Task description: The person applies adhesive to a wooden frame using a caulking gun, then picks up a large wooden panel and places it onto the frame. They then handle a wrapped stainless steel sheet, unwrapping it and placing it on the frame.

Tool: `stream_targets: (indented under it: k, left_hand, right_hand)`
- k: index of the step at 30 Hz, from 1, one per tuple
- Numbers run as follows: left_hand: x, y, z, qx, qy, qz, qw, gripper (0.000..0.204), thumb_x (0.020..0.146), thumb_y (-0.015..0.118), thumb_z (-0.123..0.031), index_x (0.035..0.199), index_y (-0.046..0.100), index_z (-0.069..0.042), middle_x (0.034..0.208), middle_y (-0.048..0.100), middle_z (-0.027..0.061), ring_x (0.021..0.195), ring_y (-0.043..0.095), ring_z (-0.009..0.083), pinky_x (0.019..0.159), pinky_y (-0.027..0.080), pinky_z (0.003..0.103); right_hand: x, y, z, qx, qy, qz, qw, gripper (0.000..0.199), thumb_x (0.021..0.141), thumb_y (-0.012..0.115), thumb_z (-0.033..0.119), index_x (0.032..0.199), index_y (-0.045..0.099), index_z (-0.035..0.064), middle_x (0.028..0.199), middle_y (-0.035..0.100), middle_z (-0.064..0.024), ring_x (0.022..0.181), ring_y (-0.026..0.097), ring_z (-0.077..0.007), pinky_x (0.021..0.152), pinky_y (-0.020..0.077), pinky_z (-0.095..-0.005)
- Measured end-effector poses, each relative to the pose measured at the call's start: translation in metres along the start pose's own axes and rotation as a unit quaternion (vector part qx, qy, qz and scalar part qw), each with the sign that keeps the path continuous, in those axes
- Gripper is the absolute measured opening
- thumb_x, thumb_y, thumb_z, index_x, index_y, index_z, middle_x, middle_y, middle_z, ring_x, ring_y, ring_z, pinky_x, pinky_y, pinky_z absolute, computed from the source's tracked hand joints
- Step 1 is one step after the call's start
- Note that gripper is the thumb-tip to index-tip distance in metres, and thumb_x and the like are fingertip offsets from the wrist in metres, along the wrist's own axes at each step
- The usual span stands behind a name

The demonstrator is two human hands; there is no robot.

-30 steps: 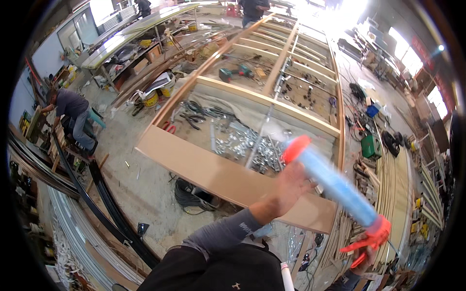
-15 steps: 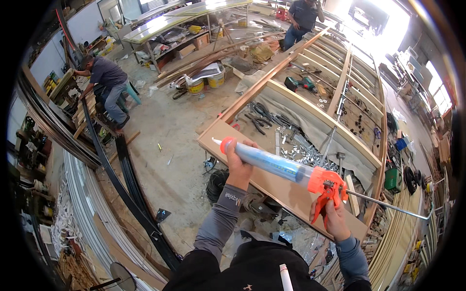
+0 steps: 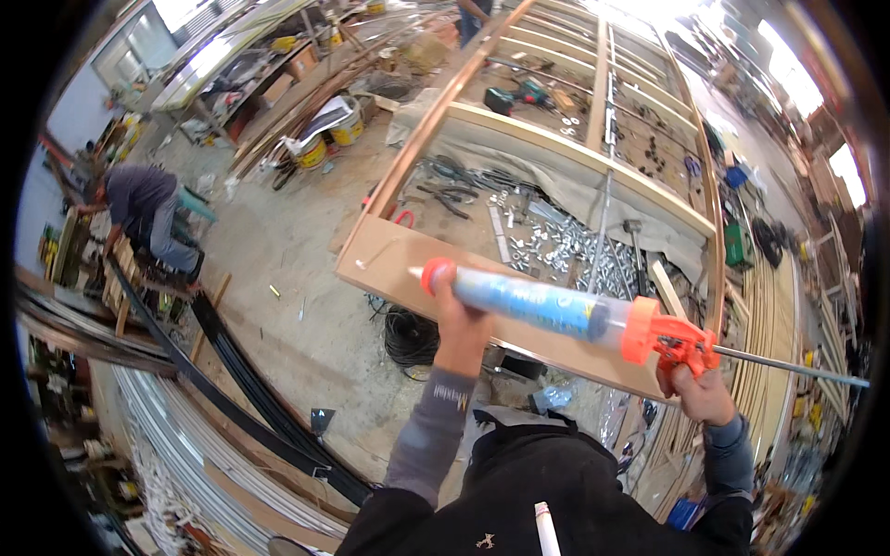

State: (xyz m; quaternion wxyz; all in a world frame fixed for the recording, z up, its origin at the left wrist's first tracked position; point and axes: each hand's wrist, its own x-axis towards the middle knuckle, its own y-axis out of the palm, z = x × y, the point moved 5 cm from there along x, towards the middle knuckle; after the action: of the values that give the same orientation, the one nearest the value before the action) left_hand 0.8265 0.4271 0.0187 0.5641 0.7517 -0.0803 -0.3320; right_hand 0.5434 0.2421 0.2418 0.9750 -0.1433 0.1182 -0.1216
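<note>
A caulking gun [image 3: 528, 303] with a clear barrel, blue-labelled filling and orange ends lies across in front of me. My left hand [image 3: 462, 324] is closed around the barrel's front, just behind the orange cap and pale nozzle. At the other end my right hand [image 3: 703, 394] grips the orange handle and trigger, and a long metal rod sticks out to the right. Beneath the gun is a brown board [image 3: 501, 334] at the frame's near end. A small pale squiggle [image 3: 375, 253] shows on the board near its left corner.
Beyond the board, a wooden frame [image 3: 575, 148] surrounds loose bolts and fittings [image 3: 556, 246], pliers [image 3: 445, 199], a hammer [image 3: 634, 246] and a cordless drill [image 3: 528, 91]. At left a person [image 3: 153, 213] sits bent over long dark strips [image 3: 250, 389]. Yellow buckets [image 3: 311, 151] stand on the floor.
The view has swung to the right and down. The caulking gun, with both hands on it, sits further right and lower in the picture, its trigger handle now closer to the barrel's line.
</note>
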Motion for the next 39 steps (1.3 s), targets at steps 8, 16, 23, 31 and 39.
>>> stream_targets:
  k: [8,16,23,31,39]
  left_hand:
    - [-0.017,0.016,0.052,0.051,-0.120,0.034,0.991,0.039,0.092,0.079,-0.041,0.114,0.064,-0.013,0.109,0.071,0.0111,0.109,0.070,0.0312,0.102,0.058,0.050]
    - [-0.096,0.014,0.159,0.088,-0.278,0.061,0.955,0.040,0.098,0.072,-0.049,0.116,0.068,-0.013,0.115,0.075,0.0082,0.107,0.073,0.0269,0.099,0.059,0.044]
    - [-0.127,0.024,0.251,0.156,-0.389,0.125,0.899,0.058,0.101,0.063,-0.060,0.127,0.065,-0.009,0.125,0.074,0.0070,0.116,0.070,0.0236,0.096,0.058,0.043]
    - [-0.164,0.024,0.383,0.219,-0.446,0.128,0.858,0.072,0.103,0.052,-0.068,0.138,0.059,-0.006,0.131,0.072,0.0089,0.118,0.069,0.0235,0.101,0.056,0.041]
    - [-0.225,0.007,0.503,0.260,-0.493,0.140,0.819,0.081,0.100,0.048,-0.076,0.142,0.057,-0.008,0.139,0.069,0.0124,0.124,0.067,0.0248,0.103,0.054,0.042]
  right_hand:
    - [-0.059,-0.030,-0.027,0.015,0.000,-0.055,0.998,0.059,0.110,0.056,0.036,0.154,0.040,0.0003,0.107,0.068,-0.0107,0.086,0.066,-0.0176,0.076,0.0551,-0.0351]
    - [-0.189,-0.084,-0.022,-0.042,0.098,-0.159,0.981,0.075,0.103,0.063,0.058,0.147,0.050,-0.0017,0.089,0.064,-0.0048,0.075,0.060,-0.0151,0.068,0.0495,-0.0318]
    - [-0.274,-0.134,-0.032,-0.010,0.173,-0.243,0.955,0.078,0.099,0.069,0.059,0.147,0.053,-0.0006,0.095,0.067,-0.0052,0.074,0.058,-0.0110,0.067,0.0477,-0.0287]
    - [-0.386,-0.196,-0.080,-0.013,0.199,-0.324,0.925,0.080,0.099,0.069,0.058,0.150,0.050,-0.0012,0.106,0.067,-0.0063,0.080,0.062,-0.0126,0.070,0.0510,-0.0300]
    - [-0.487,-0.245,-0.112,-0.019,0.191,-0.363,0.912,0.092,0.096,0.072,0.062,0.156,0.046,-0.0026,0.124,0.071,-0.0132,0.103,0.070,-0.0208,0.089,0.0539,-0.0340]
